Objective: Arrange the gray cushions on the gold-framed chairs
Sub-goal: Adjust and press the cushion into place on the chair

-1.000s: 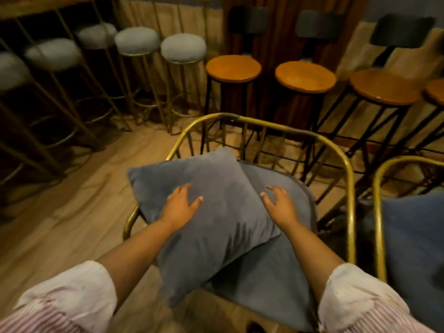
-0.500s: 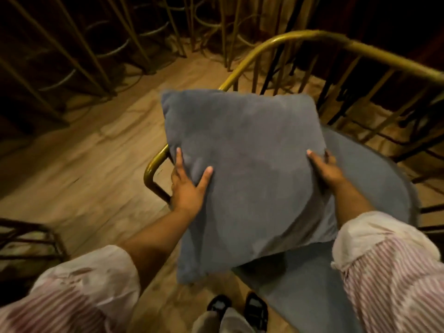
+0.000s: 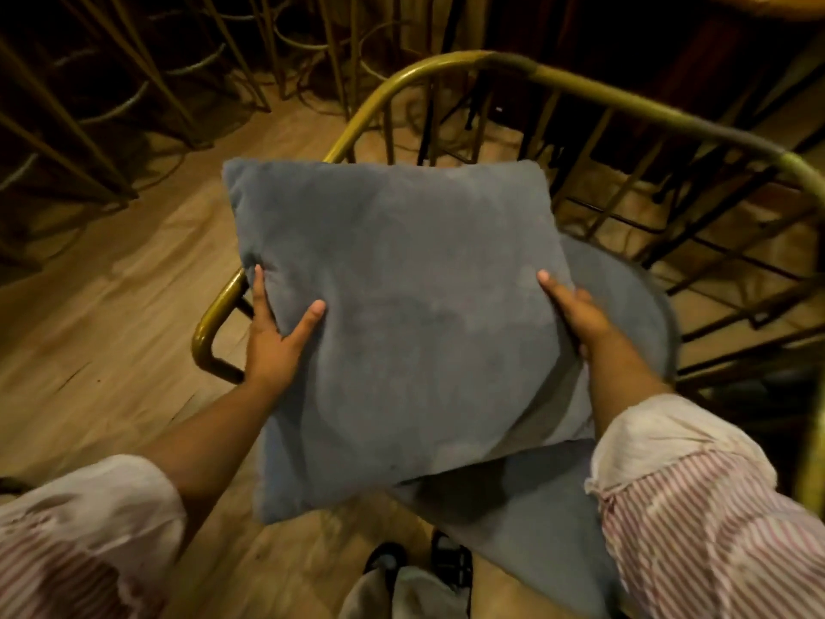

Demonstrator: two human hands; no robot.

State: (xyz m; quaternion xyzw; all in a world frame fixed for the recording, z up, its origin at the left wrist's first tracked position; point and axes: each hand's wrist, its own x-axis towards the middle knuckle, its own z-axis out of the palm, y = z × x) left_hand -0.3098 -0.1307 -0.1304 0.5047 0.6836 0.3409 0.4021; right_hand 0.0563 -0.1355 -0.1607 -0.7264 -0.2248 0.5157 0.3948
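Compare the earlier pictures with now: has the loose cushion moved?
Yes. The cushion, held at its sides by the left hand and right hand, has been lifted off the seat pad toward the chair frame.

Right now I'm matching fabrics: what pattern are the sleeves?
The sleeves have thin red-and-white stripes with plain pale cuffs, clearest in the head view.

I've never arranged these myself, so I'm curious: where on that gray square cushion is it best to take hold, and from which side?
Best by its two opposite side edges, near the lower half, one hand from each side. The cushion is wide, flat and floppy, so a single grip would probably let it droop. Here the left hand pinches the left edge, thumb on top, and the right hand clasps the right edge, above the chair.
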